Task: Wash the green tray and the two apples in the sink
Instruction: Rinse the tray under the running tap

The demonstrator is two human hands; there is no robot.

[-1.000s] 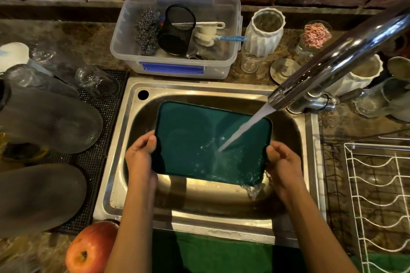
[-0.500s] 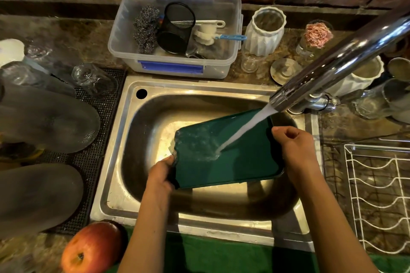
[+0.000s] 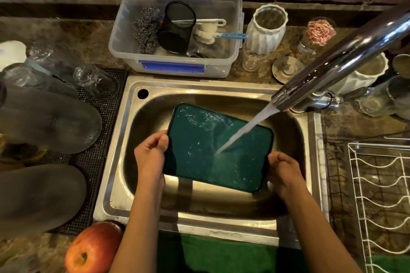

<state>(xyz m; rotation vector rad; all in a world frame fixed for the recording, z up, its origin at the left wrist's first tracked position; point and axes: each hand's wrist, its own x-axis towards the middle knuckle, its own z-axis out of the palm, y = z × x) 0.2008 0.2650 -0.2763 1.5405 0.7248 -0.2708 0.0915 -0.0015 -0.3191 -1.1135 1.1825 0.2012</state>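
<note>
Head view: the green tray (image 3: 213, 146) is held over the steel sink (image 3: 221, 226) basin, its long axis running from 10 o'clock to 4 o'clock. The left hand (image 3: 150, 157) is closed on its 9 o'clock short edge, the right hand (image 3: 281, 170) on the 4 o'clock corner. Water from the tap (image 3: 332, 64) strikes the tray nearer the right hand. One apple (image 3: 93, 248) waits on the counter at 7 o'clock, nearer the left hand; a second apple is not visible. Probably the tray is mid-rinse.

No legible text or labels.
</note>
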